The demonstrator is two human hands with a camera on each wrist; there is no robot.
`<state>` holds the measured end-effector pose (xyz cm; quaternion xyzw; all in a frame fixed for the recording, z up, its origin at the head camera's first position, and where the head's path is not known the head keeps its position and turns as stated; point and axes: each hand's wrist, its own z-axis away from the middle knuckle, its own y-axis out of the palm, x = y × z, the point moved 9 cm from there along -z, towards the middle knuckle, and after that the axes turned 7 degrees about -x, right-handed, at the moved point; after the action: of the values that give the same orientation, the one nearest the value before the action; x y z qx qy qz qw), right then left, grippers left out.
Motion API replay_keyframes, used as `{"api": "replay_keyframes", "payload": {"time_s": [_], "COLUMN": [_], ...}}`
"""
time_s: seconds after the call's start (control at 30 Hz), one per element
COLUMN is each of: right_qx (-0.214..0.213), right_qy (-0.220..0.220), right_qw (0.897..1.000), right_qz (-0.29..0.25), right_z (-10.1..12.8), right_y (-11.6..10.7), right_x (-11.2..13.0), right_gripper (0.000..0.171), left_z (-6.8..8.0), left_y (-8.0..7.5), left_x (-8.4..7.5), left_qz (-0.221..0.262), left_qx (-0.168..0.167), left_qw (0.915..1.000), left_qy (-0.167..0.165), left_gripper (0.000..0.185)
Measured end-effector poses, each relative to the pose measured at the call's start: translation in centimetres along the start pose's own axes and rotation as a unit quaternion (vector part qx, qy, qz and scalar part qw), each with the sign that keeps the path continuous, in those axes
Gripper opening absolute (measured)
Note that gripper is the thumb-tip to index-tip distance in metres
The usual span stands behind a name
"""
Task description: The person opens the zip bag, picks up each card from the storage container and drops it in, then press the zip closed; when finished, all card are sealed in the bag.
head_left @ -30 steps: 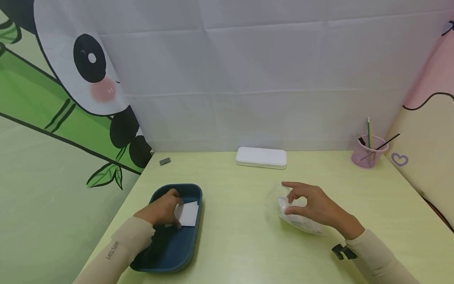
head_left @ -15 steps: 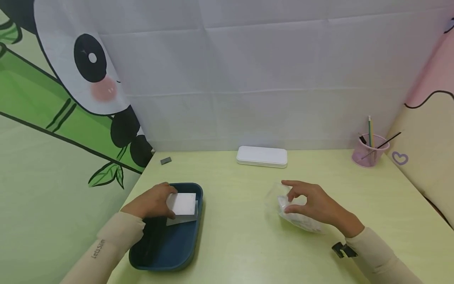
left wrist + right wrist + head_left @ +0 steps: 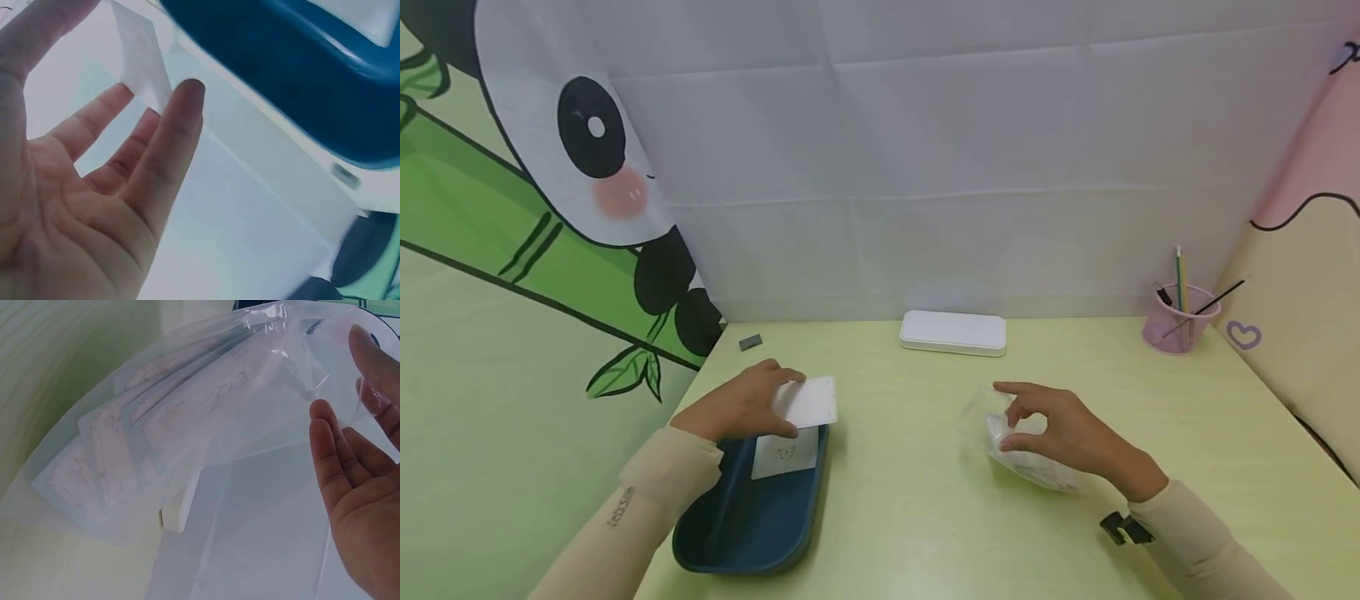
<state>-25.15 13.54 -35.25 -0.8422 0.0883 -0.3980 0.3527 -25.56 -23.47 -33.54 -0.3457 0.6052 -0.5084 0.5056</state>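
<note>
My left hand [image 3: 775, 407] pinches a white card [image 3: 810, 401] just above the far end of a dark blue tray [image 3: 752, 533]. A second white card [image 3: 786, 453] lies flat inside the tray. The left wrist view shows the left hand's fingers [image 3: 169, 144] against the card [image 3: 142, 59], with the tray [image 3: 300, 81] beyond. To the right, my right hand [image 3: 1037, 425] holds a clear plastic bag [image 3: 1033, 471] by its mouth on the table. In the right wrist view the bag [image 3: 187, 425] holds several white cards, and its rim drapes over the right hand's fingers [image 3: 350, 469].
The pale green table [image 3: 910, 517] carries a white flat case [image 3: 953, 332] at the back centre and a pink mesh pen cup [image 3: 1180, 323] at the back right. A small grey piece [image 3: 750, 341] lies at the back left. Printed backdrops close in three sides.
My left hand has lifted one white card out of the tray, up and toward the tray's far right corner, which uncovered another card lying in the tray. The right hand and bag stayed put.
</note>
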Motion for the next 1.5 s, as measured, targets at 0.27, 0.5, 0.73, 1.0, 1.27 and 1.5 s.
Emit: {"api": "replay_keyframes", "payload": {"time_s": [0.27, 0.5, 0.73, 1.0, 1.27, 1.5], "right_qx": [0.002, 0.003, 0.002, 0.006, 0.005, 0.011], "right_qy": [0.007, 0.007, 0.011, 0.001, 0.005, 0.003], "right_qw": [1.000, 1.000, 1.000, 1.000, 1.000, 0.999], "right_qz": [-0.004, -0.001, -0.004, -0.016, -0.013, -0.031], "right_z": [0.0, 0.0, 0.1, -0.2, -0.4, -0.3], "right_y": [0.1, 0.0, 0.0, 0.2, 0.1, 0.5], "right_x": [0.0, 0.1, -0.1, 0.2, 0.4, 0.5], "right_gripper": [0.021, 0.021, 0.022, 0.020, 0.020, 0.022], "left_z": [-2.3, -3.8, -4.6, -5.0, -5.2, -5.5], "left_y": [0.2, 0.7, 1.4, 2.9, 4.0, 4.6], "left_x": [-7.0, -11.1, -14.9, -18.6, -19.7, -20.9], "left_qz": [0.011, -0.001, -0.023, -0.051, -0.079, -0.085], "left_qx": [0.023, 0.022, -0.002, 0.003, 0.002, 0.021], "left_qw": [0.9982, 0.9963, 0.9935, 0.9902, 0.9890, 0.9862], "left_qy": [0.055, 0.083, 0.111, 0.129, 0.125, 0.141], "left_gripper": [0.073, 0.073, 0.074, 0.075, 0.058, 0.057]}}
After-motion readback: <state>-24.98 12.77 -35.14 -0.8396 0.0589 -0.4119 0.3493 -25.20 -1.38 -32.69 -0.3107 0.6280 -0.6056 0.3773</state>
